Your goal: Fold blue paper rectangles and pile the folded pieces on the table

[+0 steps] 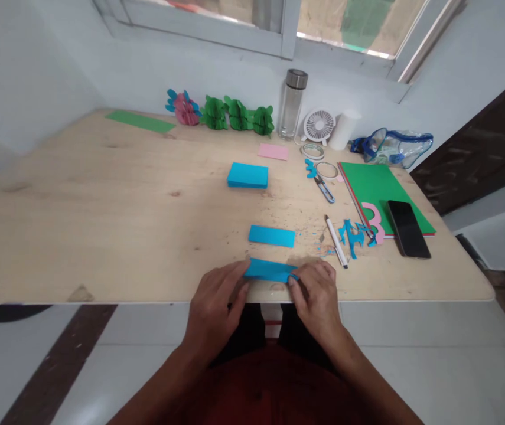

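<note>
Tabletop (101, 224): two hands (217, 292) (319, 295) touch seemingly one blue strip (270, 270).

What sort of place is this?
Probably a small papercraft spot by a window: green paper ornaments stand along the wall, thread snips lie near tape rolls, and both hands hold blue paper.

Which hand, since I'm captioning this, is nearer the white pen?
Right. The right hand is just left of the near end of the white pen; the left hand is farther left.
</note>
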A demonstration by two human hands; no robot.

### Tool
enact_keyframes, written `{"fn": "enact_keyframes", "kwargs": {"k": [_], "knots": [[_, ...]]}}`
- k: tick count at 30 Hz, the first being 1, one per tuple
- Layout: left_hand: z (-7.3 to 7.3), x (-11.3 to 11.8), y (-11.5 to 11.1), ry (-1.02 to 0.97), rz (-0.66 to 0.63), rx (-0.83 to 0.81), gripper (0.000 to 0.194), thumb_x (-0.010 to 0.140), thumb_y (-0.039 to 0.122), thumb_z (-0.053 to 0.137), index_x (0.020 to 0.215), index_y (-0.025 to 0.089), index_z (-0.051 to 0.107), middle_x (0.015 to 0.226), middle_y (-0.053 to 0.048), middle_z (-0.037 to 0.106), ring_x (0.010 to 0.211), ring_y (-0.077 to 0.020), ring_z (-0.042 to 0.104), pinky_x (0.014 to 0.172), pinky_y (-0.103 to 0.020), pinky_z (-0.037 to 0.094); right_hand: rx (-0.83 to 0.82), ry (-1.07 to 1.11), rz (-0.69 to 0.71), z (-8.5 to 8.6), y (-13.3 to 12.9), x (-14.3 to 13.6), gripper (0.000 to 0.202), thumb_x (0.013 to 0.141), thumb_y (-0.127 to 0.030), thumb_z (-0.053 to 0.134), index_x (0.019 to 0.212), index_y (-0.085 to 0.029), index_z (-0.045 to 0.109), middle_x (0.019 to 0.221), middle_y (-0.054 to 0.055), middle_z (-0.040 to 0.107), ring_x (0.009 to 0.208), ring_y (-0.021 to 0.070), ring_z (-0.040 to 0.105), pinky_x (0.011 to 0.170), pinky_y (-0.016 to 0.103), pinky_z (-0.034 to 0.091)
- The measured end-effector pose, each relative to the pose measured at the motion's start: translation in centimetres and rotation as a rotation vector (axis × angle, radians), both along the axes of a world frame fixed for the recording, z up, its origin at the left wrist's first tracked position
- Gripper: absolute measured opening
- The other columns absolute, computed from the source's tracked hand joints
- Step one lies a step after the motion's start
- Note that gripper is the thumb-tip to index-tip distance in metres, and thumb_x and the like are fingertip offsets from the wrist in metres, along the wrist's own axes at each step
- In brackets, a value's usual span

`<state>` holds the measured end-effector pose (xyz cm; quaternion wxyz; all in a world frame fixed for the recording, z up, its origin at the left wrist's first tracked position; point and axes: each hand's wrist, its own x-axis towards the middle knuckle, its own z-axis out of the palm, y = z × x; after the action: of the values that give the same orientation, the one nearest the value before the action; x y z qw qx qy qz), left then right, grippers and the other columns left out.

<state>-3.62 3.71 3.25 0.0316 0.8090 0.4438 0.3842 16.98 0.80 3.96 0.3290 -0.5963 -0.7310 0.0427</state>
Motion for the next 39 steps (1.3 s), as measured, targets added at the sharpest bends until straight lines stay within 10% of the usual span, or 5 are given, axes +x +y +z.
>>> {"fn": "enact_keyframes", "kwargs": {"k": [6, 13, 18, 39], "knots": [[-1.0, 1.7, -2.7, 0.008, -0.074, 0.193, 0.033, 0.083, 0.01, 0.054, 0.114, 0.019, 0.061, 0.12, -0.011, 0.065, 0.125, -0.0268, 0.049, 0.106, -0.052, 0.035, 0.008, -0.03, -0.048, 0.0, 0.4, -0.5, 0.017, 0.092, -0.022, 0.046, 0.078, -0.021, 0.056, 0.075, 0.001, 0.061, 0.079, 0.0178, 0.052, 0.086, 0.036, 0.033], [-2.0, 1.7, -2.3, 0.288, -0.159, 0.033, 0.043, 0.09, 0.034, 0.049, 0.131, 0.019, 0.053, 0.138, -0.009, 0.054, 0.136, -0.0266, 0.038, 0.117, -0.052, 0.016, 0.024, -0.029, -0.061, -0.4, 0.3, -0.5, 0.016, 0.091, -0.023, 0.046, 0.081, -0.021, 0.059, 0.077, 0.001, 0.063, 0.081, 0.0182, 0.055, 0.085, 0.036, 0.034], [-2.4, 1.8, -2.4, 0.336, -0.144, -0.018, 0.052, 0.088, 0.044, 0.052, 0.134, 0.02, 0.05, 0.144, -0.008, 0.047, 0.138, -0.0279, 0.034, 0.117, -0.048, 0.014, 0.053, -0.036, -0.039, -0.6, 0.1, -0.4, 0.022, 0.092, -0.022, 0.047, 0.11, -0.021, 0.059, 0.098, 0.005, 0.067, 0.092, 0.0197, 0.056, 0.09, 0.038, 0.033], [-2.4, 1.9, -2.8, 0.406, -0.054, -0.056, 0.056, 0.089, 0.047, 0.049, 0.14, 0.025, 0.043, 0.146, -0.008, 0.044, 0.137, -0.0295, 0.034, 0.114, -0.05, 0.016, 0.069, -0.087, -0.046, -1.2, -0.2, -0.2, 0.025, 0.092, -0.018, 0.048, 0.11, -0.024, 0.064, 0.084, 0.002, 0.065, 0.088, 0.0189, 0.057, 0.091, 0.041, 0.033]]}}
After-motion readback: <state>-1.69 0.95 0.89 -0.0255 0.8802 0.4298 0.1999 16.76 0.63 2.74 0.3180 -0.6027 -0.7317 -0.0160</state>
